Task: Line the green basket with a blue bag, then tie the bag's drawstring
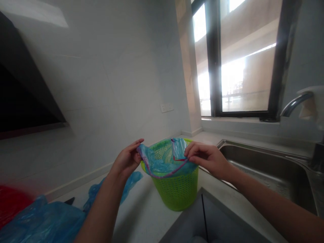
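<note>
A green plastic basket (175, 189) stands on the pale worktop (141, 216), and everything else is placed around it. A thin blue bag (162, 160) with a red-pink drawstring edge sits in the basket's mouth, partly tucked inside and partly draped over the near rim, where the drawstring hangs in a curve across the front.

The left hand (126, 160) is at the basket's left rim, its fingers pinched closed on the bag's edge there. The right hand (207, 158) is at the right rim, fingers curled and gripping the bag's other edge, where a flap of blue film stands up above the basket. Between the two hands the bag's opening is stretched across the top of the basket.

To the left of the basket, more crumpled blue plastic (50, 219) lies on the worktop, with something red (12, 202) beyond it at the far left edge. To the right of the basket is a steel sink (265, 168), with a curved tap (293, 103) over its far side. Behind the basket the white wall carries a socket (167, 107), and a dark-framed window (243, 57) stands behind and to the right.
</note>
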The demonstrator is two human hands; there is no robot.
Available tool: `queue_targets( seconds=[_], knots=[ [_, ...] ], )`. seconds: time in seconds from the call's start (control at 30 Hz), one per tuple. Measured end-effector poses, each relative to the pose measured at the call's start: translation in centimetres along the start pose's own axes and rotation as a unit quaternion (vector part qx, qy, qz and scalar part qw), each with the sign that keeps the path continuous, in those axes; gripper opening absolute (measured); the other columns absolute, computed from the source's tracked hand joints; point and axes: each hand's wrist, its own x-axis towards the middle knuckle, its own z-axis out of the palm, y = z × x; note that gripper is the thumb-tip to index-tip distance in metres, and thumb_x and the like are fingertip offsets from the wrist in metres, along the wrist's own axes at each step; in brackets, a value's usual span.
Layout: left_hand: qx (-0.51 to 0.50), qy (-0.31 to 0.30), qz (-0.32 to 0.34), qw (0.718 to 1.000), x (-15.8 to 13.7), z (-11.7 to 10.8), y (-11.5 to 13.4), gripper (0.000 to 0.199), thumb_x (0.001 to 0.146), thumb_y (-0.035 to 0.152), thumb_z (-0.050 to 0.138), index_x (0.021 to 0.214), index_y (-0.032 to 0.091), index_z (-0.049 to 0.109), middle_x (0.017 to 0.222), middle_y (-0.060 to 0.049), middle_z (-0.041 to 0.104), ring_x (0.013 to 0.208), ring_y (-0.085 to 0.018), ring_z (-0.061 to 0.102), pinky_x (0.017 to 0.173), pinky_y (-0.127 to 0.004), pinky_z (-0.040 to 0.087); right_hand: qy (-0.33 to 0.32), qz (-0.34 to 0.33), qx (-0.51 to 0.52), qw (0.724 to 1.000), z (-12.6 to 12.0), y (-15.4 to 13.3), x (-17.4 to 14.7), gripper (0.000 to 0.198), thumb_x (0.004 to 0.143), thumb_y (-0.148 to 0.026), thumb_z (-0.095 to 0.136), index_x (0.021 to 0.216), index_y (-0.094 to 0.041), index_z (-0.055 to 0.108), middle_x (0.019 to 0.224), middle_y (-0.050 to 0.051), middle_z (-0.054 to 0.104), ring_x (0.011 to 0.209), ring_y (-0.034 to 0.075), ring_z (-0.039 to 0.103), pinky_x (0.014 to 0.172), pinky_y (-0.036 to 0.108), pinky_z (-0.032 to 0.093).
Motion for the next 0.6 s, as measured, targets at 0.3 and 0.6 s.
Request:
queue_targets(
  seconds=[0.3, 0.6],
  knots=[
    [0.021, 0.001, -0.002, 1.0, -0.1, -0.6, 0.6, 0.011, 0.075, 0.009, 0.056, 0.079, 0.014, 0.065, 0.039, 0.008, 0.036, 0.028, -0.005, 0.025, 0.03, -0.015, 0.026, 0.243, 0.021, 0.007, 0.97, 0.1, 1.5, 0.3, 0.014, 0.091, -0.031, 0.066, 0.082, -0.021, 0.063, 0.098, 0.002, 0.061, 0.095, 0.017, 0.057, 0.083, 0.026, 0.044],
    [0.311, 0.125, 0.139, 0.932, 1.8, -3.2, -0.4, 0.03, 0.062, 0.041, 0.076, 0.077, 0.016, 0.07, 0.049, 0.002, 0.056, 0.04, -0.014, 0.048, 0.038, -0.023, 0.038, 0.139, 0.175, -0.145, 0.964, -1.9, 0.4, 0.7, 0.03, 0.095, -0.044, 0.055, 0.099, -0.021, 0.074, 0.09, 0.003, 0.069, 0.083, 0.019, 0.061, 0.075, 0.03, 0.045]
  ],
)
